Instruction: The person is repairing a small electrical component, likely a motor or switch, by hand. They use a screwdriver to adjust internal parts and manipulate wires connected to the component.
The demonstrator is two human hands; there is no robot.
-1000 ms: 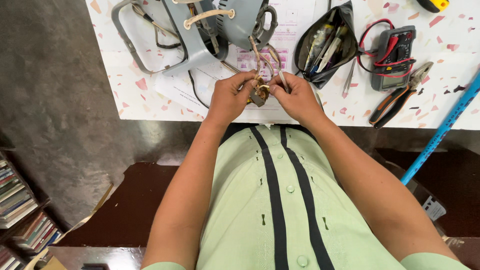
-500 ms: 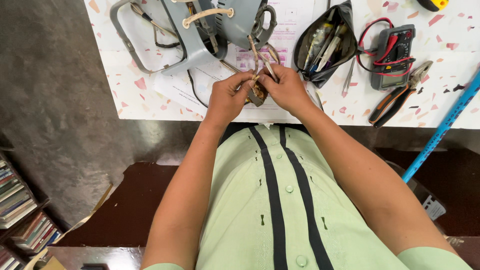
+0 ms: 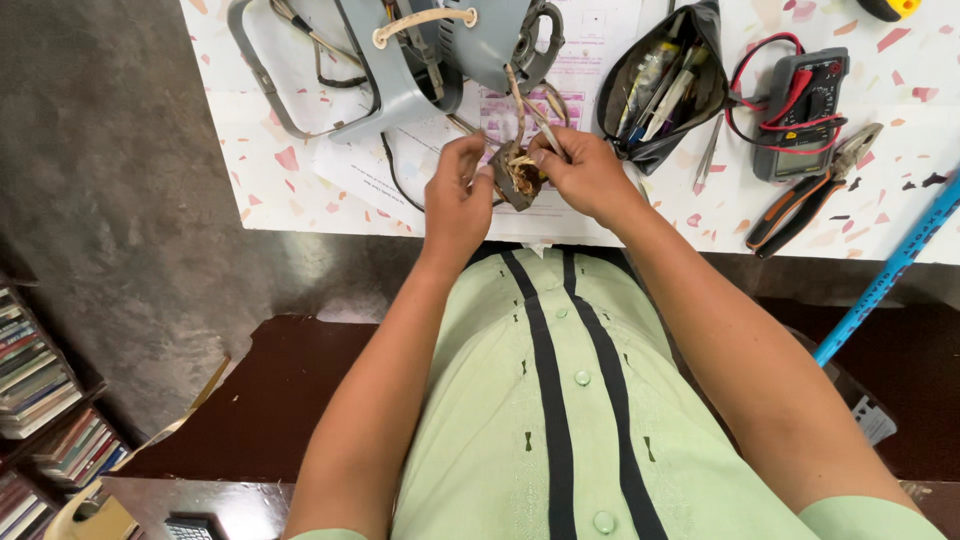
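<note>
Pinching small dark wired electrical part [image 3: 517, 177] at bench [image 3: 300, 190] near edge | left hand [image 3: 458, 195], right hand [image 3: 585, 175] fingers pressed on it | right hand shifted closer since earlier

The grey appliance [image 3: 440, 50] is cut off by the top edge; beside it, the small dark part [image 3: 517, 178] is half hidden by fingers [image 3: 470, 165], its wiring too small to tell

Speckled table [image 3: 300, 190], grey floor [image 3: 110, 180], prob. bookshelf [image 3: 40, 400].
</note>
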